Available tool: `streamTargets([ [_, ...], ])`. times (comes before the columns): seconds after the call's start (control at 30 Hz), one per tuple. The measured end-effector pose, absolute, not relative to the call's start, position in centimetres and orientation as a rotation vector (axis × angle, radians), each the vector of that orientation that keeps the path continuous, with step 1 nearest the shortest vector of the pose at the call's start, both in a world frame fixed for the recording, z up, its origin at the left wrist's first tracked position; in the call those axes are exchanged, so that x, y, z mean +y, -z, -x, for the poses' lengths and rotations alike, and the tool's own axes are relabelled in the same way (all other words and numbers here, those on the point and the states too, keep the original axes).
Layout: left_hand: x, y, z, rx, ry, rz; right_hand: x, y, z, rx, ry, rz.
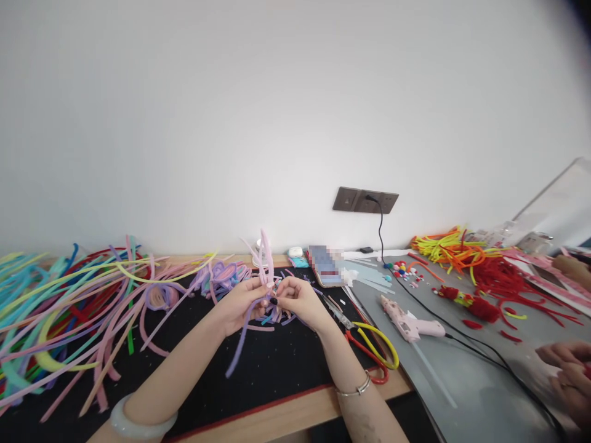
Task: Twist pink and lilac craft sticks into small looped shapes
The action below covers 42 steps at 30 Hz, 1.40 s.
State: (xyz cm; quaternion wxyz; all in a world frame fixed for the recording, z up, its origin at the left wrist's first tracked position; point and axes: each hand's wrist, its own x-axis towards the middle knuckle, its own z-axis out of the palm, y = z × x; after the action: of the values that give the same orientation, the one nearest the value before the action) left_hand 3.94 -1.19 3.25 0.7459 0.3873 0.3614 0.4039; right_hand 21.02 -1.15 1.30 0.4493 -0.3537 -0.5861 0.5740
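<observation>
Both hands meet over the black mat [277, 369], in the middle of the view. My left hand [242, 306] is closed on fuzzy stems: a pink loop [265, 258] stands up above the fingers and a purple stem [241, 344] hangs down below them. Against it, my right hand [298, 299] pinches at the same bundle with thumb and forefinger. Where the fingertips meet, the join of the stems is mostly hidden. Short purple and blue pieces [279, 317] lie behind and below the hands.
Loose colourful stems [92, 307] cover the left side. Right of the hands are scissors [364, 341], a phone [325, 267], a pink glue gun [410, 320] with its cord, pompoms [406, 269] and red stems [498, 277]. Another person's hands [570, 375] are at the right edge.
</observation>
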Motion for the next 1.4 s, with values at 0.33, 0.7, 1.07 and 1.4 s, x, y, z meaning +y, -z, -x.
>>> streamTargets([
  [0.33, -0.5, -2.9, -3.1, 0.779, -0.688, -0.795, -1.1, -1.4, -21.1, -1.575, -1.353, 0.907],
  [0.7, -0.4, -2.9, -3.1, 0.72, -0.726, -0.862, -1.0, -1.2, -21.3, -1.847, -0.891, 1.13],
  [1.07, -0.7, -3.3, -3.8, 0.933, -1.069, -1.107, -0.9, -1.8, -21.8, -1.768, -0.834, 1.165],
  [1.4, -0.4, -2.5, -4.0, 1.068, -1.1, -1.222, -1.4, -3.1, -23.0, -1.041, -1.542, 0.597],
])
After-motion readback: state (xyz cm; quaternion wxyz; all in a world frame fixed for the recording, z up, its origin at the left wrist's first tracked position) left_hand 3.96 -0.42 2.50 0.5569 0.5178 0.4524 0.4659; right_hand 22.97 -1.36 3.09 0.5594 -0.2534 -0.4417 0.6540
